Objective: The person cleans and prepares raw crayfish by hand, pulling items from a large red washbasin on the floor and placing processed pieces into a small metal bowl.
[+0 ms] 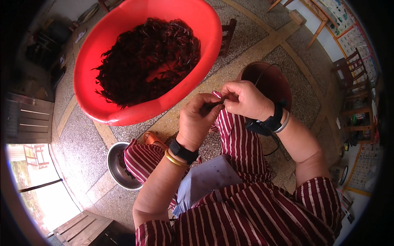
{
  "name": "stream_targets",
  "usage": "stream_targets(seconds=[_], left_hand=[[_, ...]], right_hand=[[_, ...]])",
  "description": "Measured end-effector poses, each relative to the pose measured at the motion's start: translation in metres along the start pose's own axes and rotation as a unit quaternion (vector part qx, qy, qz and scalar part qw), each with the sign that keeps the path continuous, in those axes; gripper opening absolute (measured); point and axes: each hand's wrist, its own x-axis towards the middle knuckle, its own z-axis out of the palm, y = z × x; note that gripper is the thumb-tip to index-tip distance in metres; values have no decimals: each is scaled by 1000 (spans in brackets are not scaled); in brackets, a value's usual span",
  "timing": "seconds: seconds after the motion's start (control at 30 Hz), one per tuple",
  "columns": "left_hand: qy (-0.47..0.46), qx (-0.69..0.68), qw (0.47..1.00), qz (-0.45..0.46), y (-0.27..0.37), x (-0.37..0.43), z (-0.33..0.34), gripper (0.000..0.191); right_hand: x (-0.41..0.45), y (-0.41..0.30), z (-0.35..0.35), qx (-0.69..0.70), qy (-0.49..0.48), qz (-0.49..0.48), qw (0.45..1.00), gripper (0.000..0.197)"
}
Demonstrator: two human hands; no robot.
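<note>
In front of my knees, both hands meet over the floor. Thumb and fingers of my left hand (198, 112) pinch a small dark piece (214, 104), mostly hidden by the fingers. My right hand (244, 100) grips the other end of that piece, its fingertips touching the left ones. Beyond them stands a large red plastic basin (132, 115) holding a heap of dark red, spiky things (138, 58) that look like crayfish. A steel bowl (115, 172) by my left knee has dark bits in it. A reddish-brown bucket (267, 83) stands behind my right hand.
A grey-blue cloth (207, 175) lies over my lap. A wooden chair (227, 37) stands behind the basin's right side. Further right are another chair (349, 69) and a wooden shelf (358, 113). An open doorway (40, 184) lets in light at left.
</note>
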Motion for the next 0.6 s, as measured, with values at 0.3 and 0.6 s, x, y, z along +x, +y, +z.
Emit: stream_targets(seconds=[0.3, 0.6], left_hand=[[-20, -55, 998, -4, -4, 13, 14, 18], [-40, -276, 950, -139, -3, 22, 13, 15]], right_hand=[[-10, 9, -19, 258, -27, 156, 953, 7], [-32, 34, -74, 410, 62, 190, 890, 7]])
